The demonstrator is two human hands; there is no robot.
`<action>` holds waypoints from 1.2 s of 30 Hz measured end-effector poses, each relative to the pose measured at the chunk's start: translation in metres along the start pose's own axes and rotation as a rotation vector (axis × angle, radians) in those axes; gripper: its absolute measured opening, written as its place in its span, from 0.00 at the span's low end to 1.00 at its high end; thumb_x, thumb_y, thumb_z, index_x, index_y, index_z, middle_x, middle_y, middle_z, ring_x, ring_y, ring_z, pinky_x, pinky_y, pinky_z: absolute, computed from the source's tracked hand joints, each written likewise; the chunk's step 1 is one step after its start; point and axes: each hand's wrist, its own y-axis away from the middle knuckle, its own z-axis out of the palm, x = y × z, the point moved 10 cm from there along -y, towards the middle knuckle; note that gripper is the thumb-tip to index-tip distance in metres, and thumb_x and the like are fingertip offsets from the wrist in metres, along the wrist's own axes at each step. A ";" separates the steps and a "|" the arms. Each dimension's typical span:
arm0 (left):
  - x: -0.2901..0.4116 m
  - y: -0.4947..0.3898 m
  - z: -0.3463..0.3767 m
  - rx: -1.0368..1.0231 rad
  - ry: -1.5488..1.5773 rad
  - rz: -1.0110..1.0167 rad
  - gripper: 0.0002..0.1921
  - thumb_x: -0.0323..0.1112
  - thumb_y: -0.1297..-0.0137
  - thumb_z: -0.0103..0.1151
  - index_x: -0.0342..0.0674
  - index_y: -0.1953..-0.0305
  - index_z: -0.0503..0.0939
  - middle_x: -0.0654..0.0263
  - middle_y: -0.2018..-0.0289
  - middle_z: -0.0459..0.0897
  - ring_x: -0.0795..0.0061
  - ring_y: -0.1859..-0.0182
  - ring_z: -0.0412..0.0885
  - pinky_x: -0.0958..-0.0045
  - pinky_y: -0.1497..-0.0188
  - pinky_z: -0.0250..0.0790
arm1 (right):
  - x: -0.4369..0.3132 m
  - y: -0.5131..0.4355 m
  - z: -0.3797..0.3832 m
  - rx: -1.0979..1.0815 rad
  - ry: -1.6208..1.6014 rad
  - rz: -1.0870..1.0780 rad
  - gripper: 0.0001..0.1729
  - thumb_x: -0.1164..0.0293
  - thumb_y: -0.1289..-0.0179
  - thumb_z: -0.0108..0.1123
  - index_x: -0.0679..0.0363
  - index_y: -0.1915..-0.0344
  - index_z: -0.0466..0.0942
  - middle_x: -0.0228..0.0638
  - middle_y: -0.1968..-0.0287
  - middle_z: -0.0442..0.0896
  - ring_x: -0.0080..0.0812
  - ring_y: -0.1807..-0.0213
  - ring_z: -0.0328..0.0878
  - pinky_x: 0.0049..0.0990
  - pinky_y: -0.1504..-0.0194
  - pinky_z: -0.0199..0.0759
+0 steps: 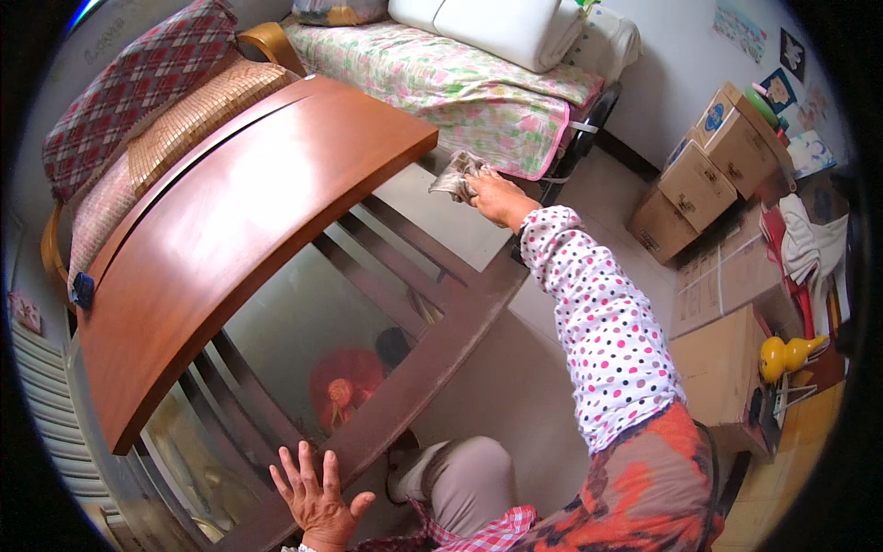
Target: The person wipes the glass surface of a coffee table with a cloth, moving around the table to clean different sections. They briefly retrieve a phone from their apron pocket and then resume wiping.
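A wooden headboard (241, 221) with a glossy curved top panel, dark slats and a dusty lower rail (428, 372) spans the left and middle of the view. At the upper middle, beyond the rail's far end, my right hand (497, 196) holds a crumpled greyish cloth (455, 178), its arm in a polka-dot sleeve stretched out. My left hand (319, 495) is at the lower middle, fingers spread, palm down at the near part of the rail; it holds nothing. Whether it rests on the wood is hard to tell.
Beyond the headboard stand a bed with a floral cover (503, 117) and a chair with a woven seat mat (200, 103). Cardboard boxes (697, 183) are stacked at the right. A red round object (345, 386) shows behind the slats. A radiator (55, 414) is at the left edge.
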 end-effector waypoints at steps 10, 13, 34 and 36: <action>-0.001 -0.002 -0.003 0.015 0.009 -0.035 0.43 0.74 0.32 0.47 0.52 0.25 0.65 0.52 0.24 0.62 0.37 0.22 0.55 0.32 0.24 0.44 | -0.023 -0.077 0.020 0.009 0.146 0.058 0.28 0.60 0.25 0.51 0.54 0.29 0.71 0.48 0.22 0.63 0.56 0.19 0.53 0.53 0.24 0.54; -0.003 -0.001 0.002 -0.044 0.015 -0.064 0.44 0.77 0.36 0.50 0.55 0.27 0.67 0.51 0.23 0.58 0.36 0.22 0.52 0.29 0.24 0.40 | -0.035 -0.075 0.026 -0.026 0.115 -0.033 0.28 0.59 0.26 0.53 0.56 0.30 0.71 0.48 0.22 0.64 0.57 0.20 0.55 0.51 0.24 0.55; -0.002 0.014 -0.008 0.186 0.069 -0.023 0.44 0.71 0.39 0.60 0.52 0.27 0.68 0.55 0.23 0.58 0.38 0.21 0.49 0.30 0.24 0.39 | -0.370 0.147 0.048 -0.032 -0.050 -0.447 0.37 0.47 0.29 0.57 0.50 0.25 0.68 0.43 0.21 0.64 0.47 0.18 0.53 0.48 0.20 0.46; -0.002 0.017 -0.006 0.212 0.064 -0.019 0.45 0.71 0.39 0.60 0.53 0.26 0.67 0.57 0.22 0.57 0.40 0.21 0.48 0.31 0.23 0.38 | -0.395 0.177 0.051 -0.065 -0.062 -0.503 0.37 0.47 0.29 0.57 0.48 0.25 0.68 0.42 0.21 0.63 0.47 0.17 0.52 0.49 0.21 0.46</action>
